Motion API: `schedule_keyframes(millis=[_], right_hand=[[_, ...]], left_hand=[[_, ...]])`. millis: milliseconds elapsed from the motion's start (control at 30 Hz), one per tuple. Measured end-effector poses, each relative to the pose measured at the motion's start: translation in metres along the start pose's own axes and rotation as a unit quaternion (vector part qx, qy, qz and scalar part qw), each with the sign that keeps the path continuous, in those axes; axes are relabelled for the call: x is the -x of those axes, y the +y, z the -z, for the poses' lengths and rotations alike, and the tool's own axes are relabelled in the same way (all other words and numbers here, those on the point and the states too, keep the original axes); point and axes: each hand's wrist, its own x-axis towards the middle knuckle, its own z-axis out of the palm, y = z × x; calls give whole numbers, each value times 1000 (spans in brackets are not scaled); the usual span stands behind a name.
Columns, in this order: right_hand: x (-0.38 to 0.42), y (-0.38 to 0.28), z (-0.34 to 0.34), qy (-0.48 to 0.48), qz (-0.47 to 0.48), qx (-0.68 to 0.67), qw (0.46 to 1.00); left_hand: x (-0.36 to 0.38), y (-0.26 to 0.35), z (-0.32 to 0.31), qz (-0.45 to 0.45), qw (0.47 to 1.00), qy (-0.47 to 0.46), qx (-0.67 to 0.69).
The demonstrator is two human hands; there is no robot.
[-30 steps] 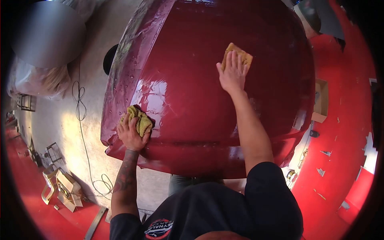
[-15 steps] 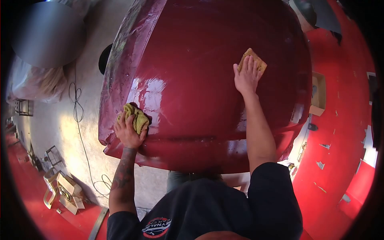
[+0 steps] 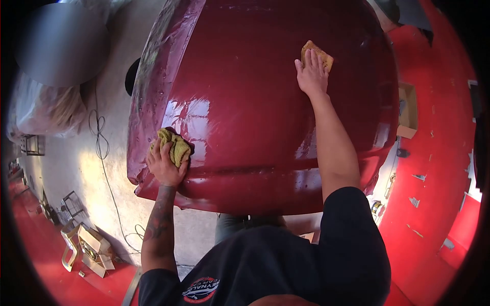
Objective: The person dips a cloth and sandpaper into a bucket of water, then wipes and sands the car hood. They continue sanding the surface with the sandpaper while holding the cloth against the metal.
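Note:
Under both hands lies a glossy dark red car hood (image 3: pixel 240 117), with light reflected in streaks on it. My left hand (image 3: pixel 164 164) rests near its left front corner, fingers curled over a crumpled yellow-green cloth (image 3: pixel 178 150). Farther up on the right side, my right hand (image 3: pixel 312 76) presses a tan, speckled sponge (image 3: pixel 322 55) against the paint, its fingers extended over it. Wet-looking clear plastic film (image 3: pixel 148 99) covers the strip along the hood's left edge.
A cable (image 3: pixel 105 176) snakes over the concrete floor at left. Lower left lies an open cardboard box (image 3: pixel 94 250). To the right of the hood stands another box (image 3: pixel 407 109), on red floor. Plastic-wrapped material (image 3: pixel 48 109) sits at far left.
My right hand has slid the sponge farther up the hood and slightly left. My left hand and the cloth stay in almost the same place.

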Motion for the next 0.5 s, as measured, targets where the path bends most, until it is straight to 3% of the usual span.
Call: schedule_keyframes(millis=[67,133,200,267,333,500], right_hand=[[24,-44,-13,18,5,44,999],[91,-106,-33,36,144,-24,989],[168,-156,-43,-24,292,-70,954],[205,-165,-43,-70,400,-4,914],[172,-136,-43,-62,403,-40,912],[6,-5,-1,18,46,29,998]], left_hand=[[2,0,-1,8,1000,-7,-5],[0,0,-1,13,1000,-10,-18],[1,0,0,13,1000,-15,-13],[-1,-1,1,9,1000,-11,-10],[1,0,0,10,1000,-12,-3],[0,1,-1,11,1000,-9,-16]])
